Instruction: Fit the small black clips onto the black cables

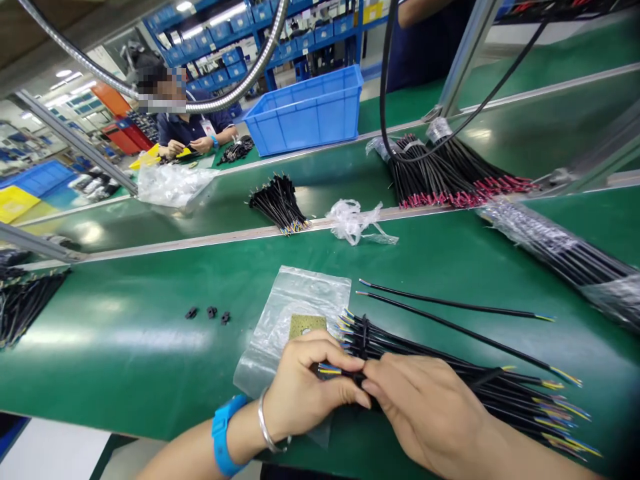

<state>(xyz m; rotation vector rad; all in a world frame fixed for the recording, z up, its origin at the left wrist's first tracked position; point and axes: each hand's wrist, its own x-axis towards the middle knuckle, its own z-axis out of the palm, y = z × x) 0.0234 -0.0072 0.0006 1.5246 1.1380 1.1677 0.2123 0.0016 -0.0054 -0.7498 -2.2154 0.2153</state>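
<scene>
My left hand (306, 380) pinches a black cable (329, 369) near one end, between thumb and forefinger. Blue and yellow wire ends stick out from it toward the left. My right hand (430, 403) is closed on the same cable, its fingertips meeting the left ones; what lies under them is hidden. Behind and beside the right hand spreads a bundle of black cables (415, 348) with stripped coloured ends, a black tie around its left part. Two loose cables (450, 303) lie above the bundle. A clear plastic bag (273, 333) and a yellowish sponge (306, 324) are partly behind my left hand.
Three small black plastic parts (211, 312) lie on the green table (150, 373). Along the back rail are short cables (280, 203), crumpled plastic (353, 220) and red-ended cable bundles (445, 173). A wrapped bundle (565, 250) lies right. Beyond are a blue bin (305, 117) and a seated co-worker (190, 130).
</scene>
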